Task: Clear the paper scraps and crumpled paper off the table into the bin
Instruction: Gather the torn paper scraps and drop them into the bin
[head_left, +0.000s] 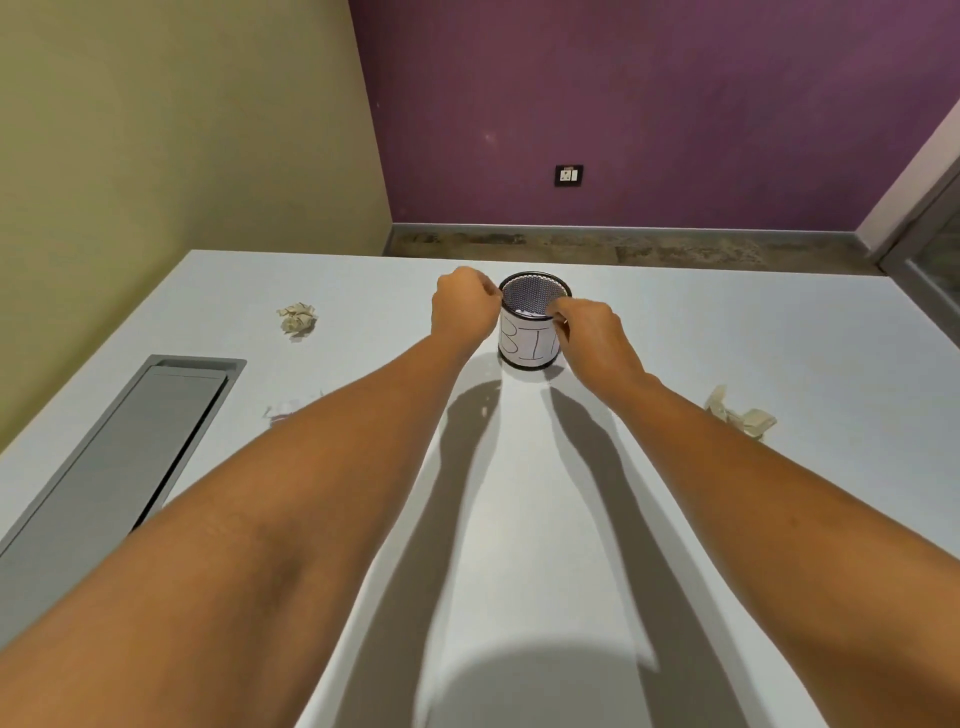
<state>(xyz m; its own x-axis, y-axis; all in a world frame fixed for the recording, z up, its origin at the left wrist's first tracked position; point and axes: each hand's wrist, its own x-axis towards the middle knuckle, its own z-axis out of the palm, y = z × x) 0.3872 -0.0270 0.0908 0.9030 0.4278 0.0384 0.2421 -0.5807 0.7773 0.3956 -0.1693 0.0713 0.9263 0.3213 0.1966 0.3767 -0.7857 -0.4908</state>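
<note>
Nearest: small white scraps (283, 410) on the table (831, 364) beside the left forearm, blurred, count unclear; right wad (740, 415) next, judged featherlight, soft and springy, pinch its bulk anywhere; scraps want fingertip nipping; one bin (527, 345) mid-table, left hand (464, 306) and right hand (592, 332) curled at its rim, whether they hold paper I cannot tell; left wad (297, 319) farther off, well apart; two wads total
</note>
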